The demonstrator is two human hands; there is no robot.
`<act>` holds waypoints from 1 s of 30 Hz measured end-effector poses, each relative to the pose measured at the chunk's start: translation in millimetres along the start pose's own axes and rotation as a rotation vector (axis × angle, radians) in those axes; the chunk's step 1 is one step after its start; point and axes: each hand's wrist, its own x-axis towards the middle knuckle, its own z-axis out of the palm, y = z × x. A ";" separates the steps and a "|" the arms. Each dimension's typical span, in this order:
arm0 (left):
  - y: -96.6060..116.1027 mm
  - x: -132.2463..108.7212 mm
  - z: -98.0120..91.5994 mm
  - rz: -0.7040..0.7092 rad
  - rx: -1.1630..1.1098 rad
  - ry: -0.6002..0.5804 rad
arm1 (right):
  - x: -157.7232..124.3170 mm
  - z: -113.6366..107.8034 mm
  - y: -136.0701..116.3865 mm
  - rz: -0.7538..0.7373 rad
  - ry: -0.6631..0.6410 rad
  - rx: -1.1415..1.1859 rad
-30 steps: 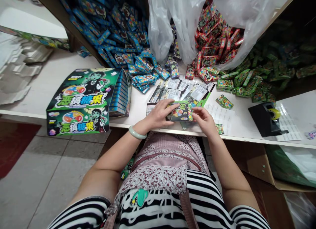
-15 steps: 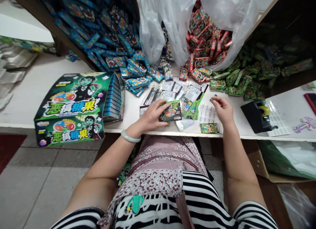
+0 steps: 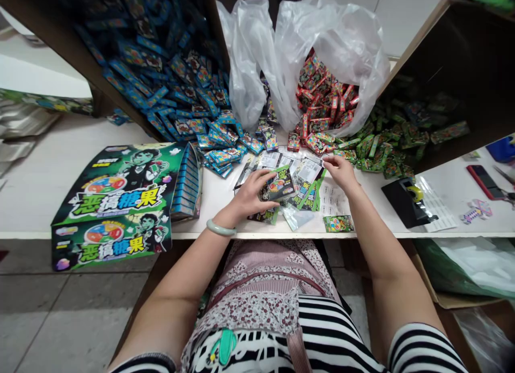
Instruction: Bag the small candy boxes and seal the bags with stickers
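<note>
Head view shows the left hand [image 3: 251, 194] gripping a packet [image 3: 281, 185] between thumb and fingers, the right hand [image 3: 341, 172], two o'clock from the cards [image 3: 308, 196], curled, its grip unclear.

At the right of the table [image 3: 28, 206], a black tape dispenser [image 3: 396, 207] with a yellow roll [image 3: 414, 194] stands left of a purple-and-white trinket [image 3: 476, 212], with a red-cased phone [image 3: 485, 181] just beyond it and partly visible scissors at the edge. On the left sits a large green-and-black printed carton [image 3: 120, 185] packed with blue boxes [image 3: 184, 185], its near part overhanging the table, while on the far side cloudy plastic bags [image 3: 251, 67] stand around a heap of red boxes [image 3: 324, 96].
</note>
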 end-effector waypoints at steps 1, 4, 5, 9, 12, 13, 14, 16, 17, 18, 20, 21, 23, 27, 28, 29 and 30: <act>0.4 -2.2 1.4 0.014 0.026 0.003 | 13.1 3.4 -1.8 -0.008 0.011 -0.052; 3.4 -6.1 5.1 0.066 0.102 0.013 | 49.6 13.2 -8.2 -0.020 0.065 -0.269; 4.5 -6.5 6.0 0.077 0.126 0.010 | 59.2 16.5 -10.5 -0.012 0.075 -0.357; 6.6 -6.4 6.5 0.069 0.184 -0.001 | 81.0 27.4 -15.9 0.171 0.038 -0.527; 5.9 -6.8 5.5 0.059 0.185 0.011 | 84.8 30.5 -15.3 0.253 0.047 -0.461; 5.4 -7.1 5.4 0.059 0.183 0.014 | 85.1 30.1 -14.8 0.258 0.058 -0.422; 5.0 -7.3 5.4 0.063 0.180 0.017 | 84.9 29.2 -14.6 0.265 0.067 -0.376; 4.1 -7.8 5.5 0.076 0.175 0.027 | 82.5 26.5 -15.0 0.280 0.079 -0.279; 3.8 -8.0 5.5 0.082 0.174 0.032 | 79.8 25.1 -15.7 0.285 0.079 -0.227; 3.6 -8.1 5.2 0.085 0.173 0.036 | 75.7 23.8 -16.7 0.290 0.072 -0.168; 3.2 -8.0 4.2 0.077 0.177 0.039 | 62.5 22.3 -19.3 0.305 0.031 -0.039; 2.9 -7.8 3.5 0.067 0.181 0.038 | 53.5 22.1 -20.8 0.315 0.001 0.027; 2.4 -7.4 2.3 0.047 0.189 0.036 | 31.6 21.8 -23.8 0.335 -0.058 0.138; 0.9 -6.7 2.1 0.027 0.204 0.042 | -17.3 17.9 -30.8 0.349 -0.151 0.424; 0.8 -6.5 2.4 0.027 0.204 0.044 | -28.7 15.7 -33.0 0.345 -0.169 0.506; 1.1 -6.2 2.8 0.031 0.204 0.046 | -39.1 13.3 -35.5 0.340 -0.180 0.576; 1.7 -5.8 3.2 0.039 0.204 0.044 | -48.7 10.8 -38.1 0.332 -0.185 0.623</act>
